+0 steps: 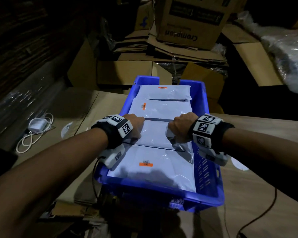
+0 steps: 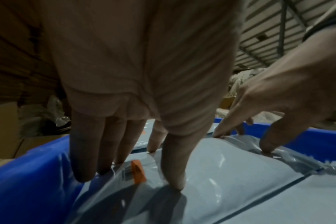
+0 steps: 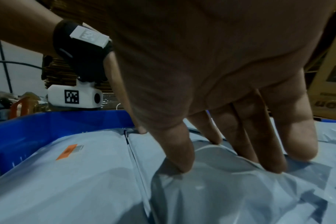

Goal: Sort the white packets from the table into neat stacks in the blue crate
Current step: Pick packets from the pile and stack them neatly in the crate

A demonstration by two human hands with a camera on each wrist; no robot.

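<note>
Under your fingers (image 2: pixel 175 163) lies a white packet (image 1: pixel 155 134), glossy plastic, flat, third in a row of four that fills the blue crate (image 1: pixel 205 169) from near end to far. Your fingertips press down on both its short ends; its right end is crumpled and greyish where your right fingers (image 3: pixel 182 151) dig in. Just behind your fingers, nearer you, lies a packet with an orange label (image 1: pixel 145 164). Just beyond your fingers lies another labelled packet (image 1: pixel 162 109), then a fourth (image 1: pixel 165 92) against the crate's far wall.
</note>
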